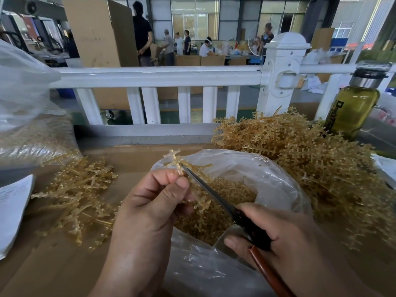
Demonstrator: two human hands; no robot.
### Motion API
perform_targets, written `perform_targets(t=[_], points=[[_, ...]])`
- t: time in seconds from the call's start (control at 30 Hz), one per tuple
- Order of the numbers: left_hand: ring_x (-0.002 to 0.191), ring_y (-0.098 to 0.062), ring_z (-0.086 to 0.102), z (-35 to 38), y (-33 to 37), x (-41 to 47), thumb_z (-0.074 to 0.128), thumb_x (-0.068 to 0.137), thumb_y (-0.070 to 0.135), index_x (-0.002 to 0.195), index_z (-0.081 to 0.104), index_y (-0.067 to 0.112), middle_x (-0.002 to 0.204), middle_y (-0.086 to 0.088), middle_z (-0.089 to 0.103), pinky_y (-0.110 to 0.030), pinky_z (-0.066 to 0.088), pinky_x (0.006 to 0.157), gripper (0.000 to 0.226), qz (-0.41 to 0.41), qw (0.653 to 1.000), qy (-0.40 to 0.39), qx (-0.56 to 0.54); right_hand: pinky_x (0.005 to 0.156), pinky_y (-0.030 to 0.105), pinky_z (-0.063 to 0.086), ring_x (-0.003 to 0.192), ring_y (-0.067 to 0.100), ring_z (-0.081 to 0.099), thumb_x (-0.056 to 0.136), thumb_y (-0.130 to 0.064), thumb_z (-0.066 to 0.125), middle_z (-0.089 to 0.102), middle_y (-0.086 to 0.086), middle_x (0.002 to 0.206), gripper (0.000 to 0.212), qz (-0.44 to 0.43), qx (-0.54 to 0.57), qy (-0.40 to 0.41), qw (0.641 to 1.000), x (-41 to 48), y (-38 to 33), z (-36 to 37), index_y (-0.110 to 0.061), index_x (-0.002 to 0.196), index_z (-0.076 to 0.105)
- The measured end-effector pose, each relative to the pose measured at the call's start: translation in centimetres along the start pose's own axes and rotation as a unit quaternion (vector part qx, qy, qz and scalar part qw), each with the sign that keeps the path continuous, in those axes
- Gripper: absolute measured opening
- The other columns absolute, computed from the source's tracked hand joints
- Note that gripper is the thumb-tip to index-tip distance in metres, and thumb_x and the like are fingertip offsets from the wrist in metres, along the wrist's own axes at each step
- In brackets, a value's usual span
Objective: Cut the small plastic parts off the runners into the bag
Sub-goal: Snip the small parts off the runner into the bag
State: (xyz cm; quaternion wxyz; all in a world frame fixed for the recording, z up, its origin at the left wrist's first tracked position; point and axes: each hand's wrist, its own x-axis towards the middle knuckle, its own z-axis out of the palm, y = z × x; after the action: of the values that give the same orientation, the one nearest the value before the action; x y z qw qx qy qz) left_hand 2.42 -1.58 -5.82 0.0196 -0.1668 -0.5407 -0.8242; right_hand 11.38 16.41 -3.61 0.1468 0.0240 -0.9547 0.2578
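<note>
My left hand (pixel 150 209) pinches a pale yellow plastic runner (pixel 179 162) between thumb and fingers, holding it upright over the open clear plastic bag (pixel 276 181). My right hand (pixel 276 234) grips scissors (pixel 216 196) with dark blades and a brown handle; the blade tips meet the runner just above my left fingertips. The bag holds a heap of small yellow cut parts (pixel 214 213). Part of the runner hangs down behind my left fingers into the bag.
A large pile of runners (pixel 300 155) lies at the right, and a smaller pile of runners (pixel 79 194) lies at the left on the cardboard surface (pixel 53 264). A full clear sack (pixel 27 108) stands far left. An olive bottle (pixel 353 108) and a white railing (pixel 158 77) are behind.
</note>
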Motion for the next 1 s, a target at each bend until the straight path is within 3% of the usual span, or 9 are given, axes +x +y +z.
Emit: perform_targets(t=[0.1,0.17,0.3,0.5,0.63,0.77,0.9,0.97,1.0], points=[[0.066,-0.021,0.063,-0.08,0.02,0.08,0.079,0.067,0.035,0.076,0.07,0.021,0.072,-0.012,0.066,-0.025,0.053,0.058,0.018,-0.001,1.0,0.004,0.0,0.064,0.007,0.043,0.082,-0.015,0.056,0.073,-0.087,0.037,0.063,-0.029,0.081,0.056,-0.003,-0.027,0.011,1.0,-0.02,-0.04,0.0,-0.045,0.102,0.058],[0.065,-0.025,0.062,-0.03,0.08,0.08,0.076,0.071,0.041,0.078,0.069,0.017,0.073,-0.017,0.065,-0.028,0.053,0.058,0.026,0.0,1.0,0.01,-0.001,0.063,0.005,0.041,0.091,-0.017,0.052,0.077,-0.084,0.039,0.062,-0.029,0.074,0.051,-0.012,-0.046,0.031,0.998,-0.06,-0.03,-0.01,-0.044,0.101,0.059],[0.066,-0.026,0.062,-0.09,-0.06,0.18,0.072,0.08,0.037,0.074,0.071,0.018,0.077,-0.017,0.069,-0.033,0.052,0.061,0.02,-0.003,0.999,0.038,0.022,0.075,0.023,0.049,0.088,-0.016,0.055,0.075,-0.077,0.047,0.064,-0.032,0.075,0.043,-0.013,-0.051,0.04,0.998,0.02,0.07,0.01,-0.043,0.096,0.062],[0.064,-0.021,0.064,-0.06,-0.2,0.2,0.065,0.08,0.033,0.07,0.071,0.022,0.075,-0.012,0.071,-0.029,0.053,0.058,0.016,-0.009,0.998,0.059,0.033,0.088,0.037,0.047,0.087,-0.012,0.054,0.073,-0.078,0.046,0.064,-0.033,0.077,0.044,0.006,-0.065,0.023,0.998,0.05,-0.41,-0.07,-0.043,0.093,0.064],[0.063,-0.021,0.064,-0.04,-0.22,0.14,0.073,0.073,0.034,0.068,0.07,0.021,0.071,-0.01,0.069,-0.037,0.05,0.065,0.014,0.002,0.996,0.076,0.035,0.104,0.031,0.037,0.107,-0.015,0.045,0.064,-0.091,0.031,0.06,-0.038,0.099,0.062,0.021,-0.063,-0.027,0.997,-0.06,-0.2,0.24,-0.057,0.112,0.048],[0.068,-0.024,0.064,-0.1,-0.16,-0.03,0.072,0.068,0.045,0.069,0.068,0.02,0.073,-0.011,0.069,-0.045,0.048,0.075,0.025,0.024,0.996,0.078,0.043,0.109,0.032,0.033,0.103,-0.019,0.045,0.064,-0.092,0.031,0.061,-0.04,0.093,0.061,0.009,-0.046,-0.024,0.999,-0.1,-0.13,0.26,-0.06,0.115,0.042],[0.067,-0.021,0.064,0.05,-0.22,0.03,0.071,0.07,0.044,0.07,0.069,0.022,0.072,-0.008,0.069,-0.043,0.047,0.071,0.022,0.034,0.996,0.07,0.041,0.089,0.024,0.037,0.105,-0.039,0.026,0.072,-0.082,0.047,0.062,-0.039,0.087,0.046,-0.026,-0.058,0.025,0.998,-0.07,0.07,0.56,-0.049,0.103,0.058],[0.067,-0.021,0.063,0.12,-0.2,0.0,0.072,0.071,0.044,0.071,0.069,0.022,0.072,-0.009,0.069,-0.043,0.046,0.07,0.022,0.037,0.996,0.068,0.04,0.096,0.016,0.033,0.105,-0.043,0.019,0.074,-0.078,0.05,0.063,-0.035,0.079,0.041,-0.027,-0.065,0.027,0.997,-0.12,-0.05,0.71,-0.045,0.096,0.062],[0.067,-0.022,0.062,0.15,-0.15,-0.02,0.072,0.071,0.044,0.071,0.069,0.022,0.072,-0.009,0.068,-0.043,0.046,0.07,0.022,0.039,0.996,0.067,0.038,0.096,0.003,0.027,0.105,-0.044,0.017,0.074,-0.076,0.051,0.062,-0.034,0.076,0.038,-0.031,-0.068,0.028,0.997,-0.17,-0.15,0.76,-0.044,0.093,0.063]])
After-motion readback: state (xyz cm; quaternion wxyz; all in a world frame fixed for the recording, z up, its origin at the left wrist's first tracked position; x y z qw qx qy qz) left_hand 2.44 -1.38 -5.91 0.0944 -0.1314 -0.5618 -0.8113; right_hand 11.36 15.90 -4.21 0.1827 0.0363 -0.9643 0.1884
